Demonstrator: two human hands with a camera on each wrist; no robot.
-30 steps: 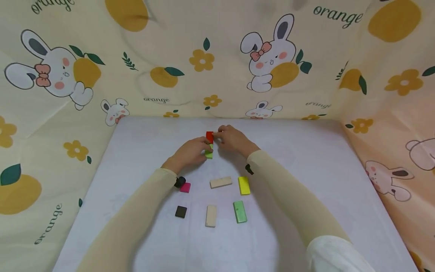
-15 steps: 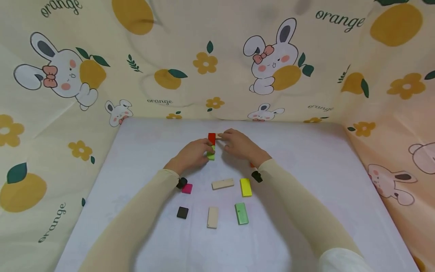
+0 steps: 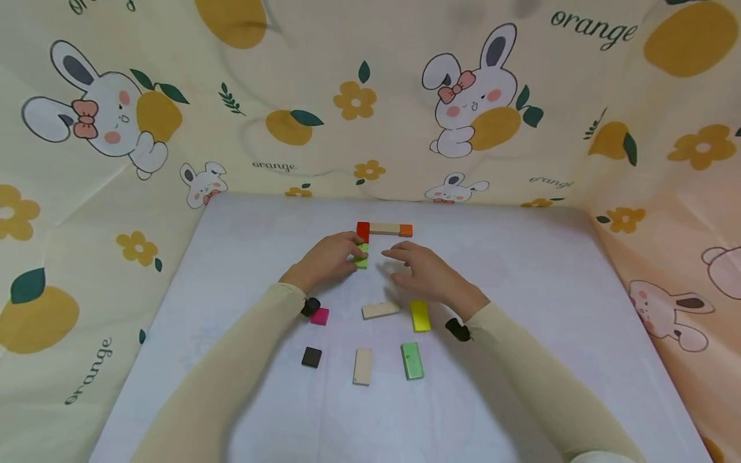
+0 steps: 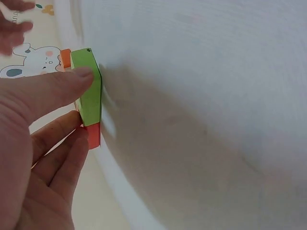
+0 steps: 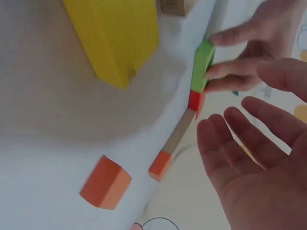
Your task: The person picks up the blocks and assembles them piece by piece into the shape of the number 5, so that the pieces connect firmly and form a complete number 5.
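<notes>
Far on the table, a red block [image 3: 363, 229], a plain wooden block [image 3: 384, 228] and an orange block [image 3: 406, 230] sit end to end in a row. A light green block [image 4: 91, 103] adjoins the red one, running toward the person. My left hand [image 3: 327, 258] pinches this green block from the left, thumb on one face and fingertips by the other. Apart from the row, to its right and nearer, my right hand [image 3: 431, 273] hovers with fingers extended and nothing in them. In the right wrist view a second orange block [image 5: 105, 183] stands alone, hidden from the head view.
Nearer the person lie a pink block [image 3: 320, 316], a black block [image 3: 311, 357], two wooden blocks [image 3: 380, 310], a yellow block [image 3: 420, 316] and a green block [image 3: 412, 361]. Patterned cloth walls [image 3: 324, 173] border the white table at the back and sides.
My right hand has let go of the wooden block beside the red one and drawn back toward the person and right, uncovering the orange block at the row's end. My left hand stays on the light green block.
</notes>
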